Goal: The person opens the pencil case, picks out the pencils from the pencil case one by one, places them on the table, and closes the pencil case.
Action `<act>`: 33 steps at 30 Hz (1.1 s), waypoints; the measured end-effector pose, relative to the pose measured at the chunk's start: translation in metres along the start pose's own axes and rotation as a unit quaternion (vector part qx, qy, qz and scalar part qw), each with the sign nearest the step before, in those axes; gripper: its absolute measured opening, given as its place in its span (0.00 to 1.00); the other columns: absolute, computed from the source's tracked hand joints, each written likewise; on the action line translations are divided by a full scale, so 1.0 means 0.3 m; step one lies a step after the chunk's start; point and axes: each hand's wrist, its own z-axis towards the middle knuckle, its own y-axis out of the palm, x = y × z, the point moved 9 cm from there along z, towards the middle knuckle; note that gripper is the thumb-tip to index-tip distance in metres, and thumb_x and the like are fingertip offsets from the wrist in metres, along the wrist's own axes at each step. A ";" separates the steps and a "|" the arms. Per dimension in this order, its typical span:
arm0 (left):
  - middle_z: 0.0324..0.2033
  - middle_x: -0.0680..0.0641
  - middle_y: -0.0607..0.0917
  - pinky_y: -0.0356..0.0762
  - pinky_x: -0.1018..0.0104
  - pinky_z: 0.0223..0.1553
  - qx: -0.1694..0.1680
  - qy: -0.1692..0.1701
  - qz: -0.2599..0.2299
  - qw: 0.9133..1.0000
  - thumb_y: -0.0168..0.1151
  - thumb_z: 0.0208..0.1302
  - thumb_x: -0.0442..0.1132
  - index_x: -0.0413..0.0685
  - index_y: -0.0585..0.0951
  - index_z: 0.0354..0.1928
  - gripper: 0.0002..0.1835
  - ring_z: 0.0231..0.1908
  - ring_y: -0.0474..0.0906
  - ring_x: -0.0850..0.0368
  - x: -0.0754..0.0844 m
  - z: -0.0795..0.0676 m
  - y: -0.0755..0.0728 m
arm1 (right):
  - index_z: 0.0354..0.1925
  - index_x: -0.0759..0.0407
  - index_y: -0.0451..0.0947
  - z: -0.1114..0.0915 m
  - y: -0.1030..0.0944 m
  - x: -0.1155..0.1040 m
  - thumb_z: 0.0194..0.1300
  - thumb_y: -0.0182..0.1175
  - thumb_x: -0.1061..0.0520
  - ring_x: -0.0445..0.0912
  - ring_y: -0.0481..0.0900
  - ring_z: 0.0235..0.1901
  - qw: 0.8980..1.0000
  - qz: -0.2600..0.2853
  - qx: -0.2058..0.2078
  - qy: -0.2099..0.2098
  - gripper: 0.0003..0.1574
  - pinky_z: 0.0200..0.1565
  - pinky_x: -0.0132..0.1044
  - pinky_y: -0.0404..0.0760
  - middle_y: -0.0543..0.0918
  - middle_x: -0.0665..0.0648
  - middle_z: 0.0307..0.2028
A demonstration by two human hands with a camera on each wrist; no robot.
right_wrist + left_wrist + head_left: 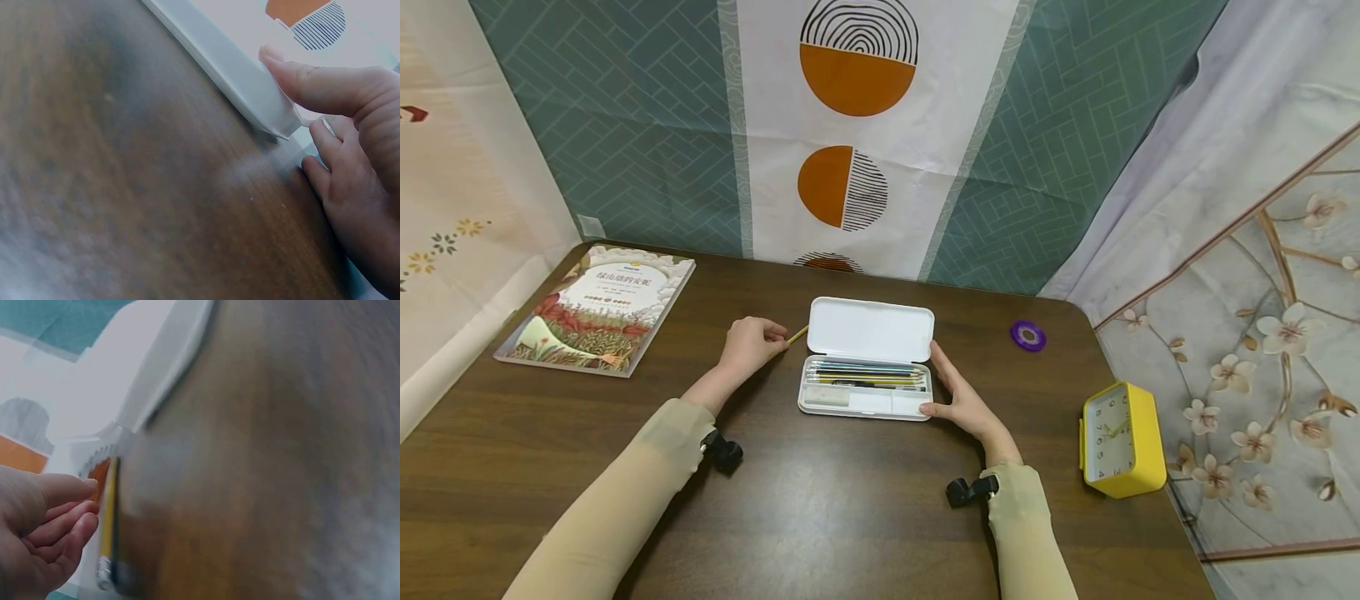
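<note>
- Left hand [751, 340], fingertips at yellow pencil [798, 335], just left of pencil case [872, 402]; pinched or loose, cannot tell; possible roll across counter [865, 500] from a slack hold.
- Stored pencils [865, 375], in case's rear compartment; possible spill from tipping.
- Right hand [964, 402], grasping case's right end; likely skid or tilt from uneven thumb pressure.
- Book [602, 308], far left.
- Open lid [871, 329], at case's back; likely obstacle to reaching from behind.
- Purple ring [1027, 336], then yellow clock [1138, 442], apart from both hands.

Smooth plastic pencil case [871, 329], slightly glossy wood-grain table [850, 508], matt cloth sleeve [1026, 533]
</note>
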 end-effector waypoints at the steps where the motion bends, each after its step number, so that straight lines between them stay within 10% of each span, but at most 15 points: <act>1: 0.36 0.38 0.89 0.80 0.50 0.44 0.004 0.000 -0.004 1.000 0.67 0.60 0.34 0.34 0.86 0.43 0.11 0.39 0.85 0.44 0.006 -0.001 -0.006 | 0.78 0.57 0.34 0.000 0.000 0.000 0.56 0.69 0.66 0.59 0.37 0.77 1.000 -0.001 0.000 0.000 0.67 0.72 0.61 0.42 0.38 0.61 0.78; 11: 0.39 0.39 0.88 0.83 0.52 0.42 0.036 0.108 -0.067 0.991 0.69 0.59 0.33 0.37 0.85 0.45 0.12 0.38 0.85 0.47 0.196 -0.010 -0.055 | 0.78 0.55 0.34 -0.001 0.001 0.000 0.56 0.69 0.65 0.56 0.37 0.77 1.000 0.002 -0.002 0.003 0.68 0.74 0.58 0.42 0.38 0.59 0.78; 20: 0.45 0.42 0.87 0.81 0.53 0.50 -0.073 0.185 -0.046 0.979 0.70 0.58 0.32 0.39 0.84 0.50 0.17 0.44 0.82 0.48 0.334 -0.013 0.067 | 0.77 0.65 0.33 -0.011 0.009 -0.069 0.56 0.67 0.70 0.62 0.37 0.76 1.000 0.009 -0.006 0.010 0.66 0.72 0.62 0.42 0.37 0.66 0.77; 33: 0.44 0.44 0.88 0.81 0.58 0.49 -0.175 0.214 -0.006 0.961 0.67 0.59 0.32 0.39 0.84 0.51 0.16 0.45 0.84 0.51 0.363 -0.039 0.222 | 0.76 0.68 0.34 -0.017 0.010 -0.118 0.56 0.66 0.71 0.63 0.37 0.76 1.000 0.006 -0.009 0.011 0.64 0.72 0.62 0.42 0.37 0.67 0.77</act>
